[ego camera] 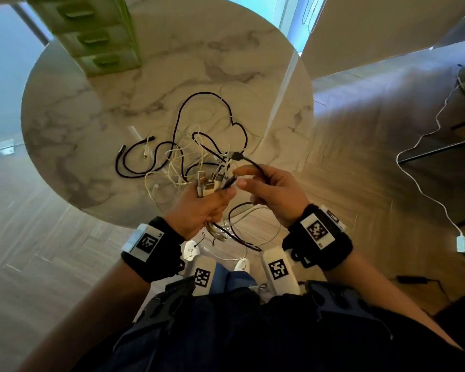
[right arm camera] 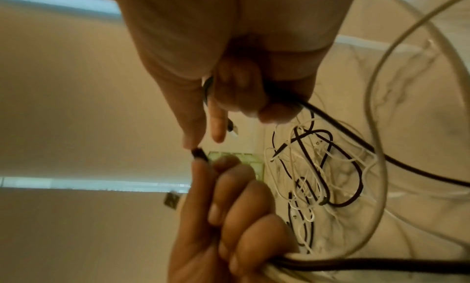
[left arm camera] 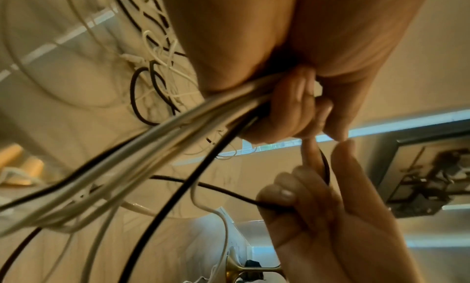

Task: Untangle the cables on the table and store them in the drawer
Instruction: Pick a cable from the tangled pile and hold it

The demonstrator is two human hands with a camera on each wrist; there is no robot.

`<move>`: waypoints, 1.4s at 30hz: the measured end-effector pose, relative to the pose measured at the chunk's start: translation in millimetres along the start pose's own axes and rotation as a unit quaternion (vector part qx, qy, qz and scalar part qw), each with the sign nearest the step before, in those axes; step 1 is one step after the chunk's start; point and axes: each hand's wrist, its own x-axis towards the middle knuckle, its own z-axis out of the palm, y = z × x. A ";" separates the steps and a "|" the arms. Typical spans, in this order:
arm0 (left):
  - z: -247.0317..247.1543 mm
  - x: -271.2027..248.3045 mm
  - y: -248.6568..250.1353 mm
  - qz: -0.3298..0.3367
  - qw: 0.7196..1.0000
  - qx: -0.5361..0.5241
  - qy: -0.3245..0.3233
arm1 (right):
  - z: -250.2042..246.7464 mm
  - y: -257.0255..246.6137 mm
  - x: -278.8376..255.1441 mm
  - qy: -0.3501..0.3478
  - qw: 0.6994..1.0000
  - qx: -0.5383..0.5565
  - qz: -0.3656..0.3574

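A tangle of black and white cables (ego camera: 199, 140) lies in the middle of the round marble table (ego camera: 78, 116). My left hand (ego camera: 218, 194) grips a bundle of cable ends (ego camera: 207, 186), white and black, over the table's near edge; the left wrist view shows its fingers (left arm camera: 287, 110) curled round those strands (left arm camera: 203, 116). My right hand (ego camera: 247, 181) is close beside it, holding a black cable (ego camera: 255, 165) whose plug (ego camera: 236, 156) sticks up toward the tangle. In the right wrist view the fingers (right arm camera: 241, 98) curl round that black cable (right arm camera: 330, 122), thumb and forefinger near the left hand (right arm camera: 229, 207).
A green drawer unit (ego camera: 91, 36) with its drawers closed stands at the table's far left. Loops of cable (ego camera: 239, 229) hang off the near edge by my legs. On the floor to the right runs a white charger lead (ego camera: 424, 189) to an adapter (ego camera: 462, 244), beside dark furniture (ego camera: 440, 151).
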 end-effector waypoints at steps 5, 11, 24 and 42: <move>16.8 -10.3 -4.6 -0.004 0.996 0.072 0.043 | 16.8 -5.3 -5.7 -0.032 0.997 -0.046 -0.046; 18.8 -23.9 -17.2 0.055 0.995 0.029 0.082 | 13.0 3.8 -16.3 -0.059 0.990 -0.088 -0.089; -15.1 -65.7 -28.9 0.070 0.959 -0.147 0.231 | -48.4 9.4 -26.4 0.002 0.998 0.048 -0.030; 57.6 -48.6 -11.1 0.064 0.986 -0.053 0.146 | -18.1 13.4 -43.4 -0.287 0.953 -0.086 -0.044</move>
